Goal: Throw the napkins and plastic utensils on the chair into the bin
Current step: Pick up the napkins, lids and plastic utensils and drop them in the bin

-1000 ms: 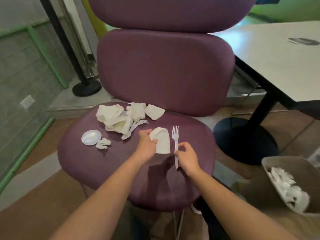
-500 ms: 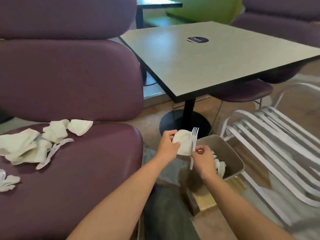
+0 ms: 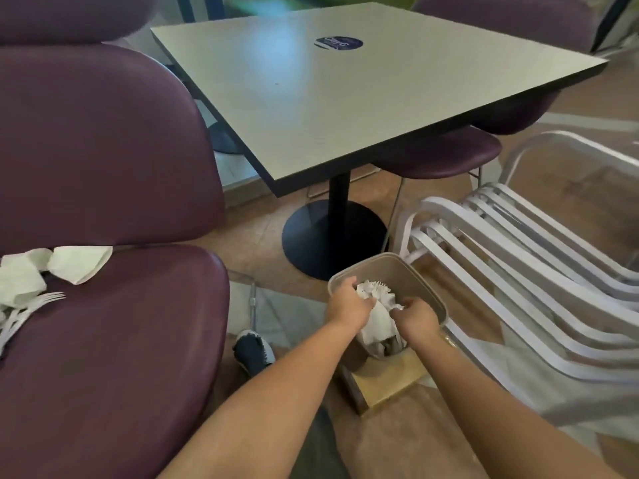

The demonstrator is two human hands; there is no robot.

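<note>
I see a square grey tabletop (image 3: 345, 98) on a black pedestal base (image 3: 332, 236), with a dark round sticker (image 3: 338, 42) near its far edge. A white slatted chair (image 3: 518, 257) stands at right. A dark shoe (image 3: 254, 350) rests on the tiled floor (image 3: 262, 233).

Chair (image 3: 114, 340): plum upholstery, leather-like, smooth with a dull sheen. Napkins (image 3: 77, 262) on it: soft crumpled paper, matt off-white. Fork (image 3: 41, 300): white plastic, slightly glossy. Bin (image 3: 420, 283): smooth beige plastic, semi-matt rim. Table (image 3: 345, 98): pale laminate, smooth, faintly reflective; black matt edge. Slatted chair (image 3: 518, 271): white-painted slats, satin finish. Floor (image 3: 570, 188): brown, matt.
</note>
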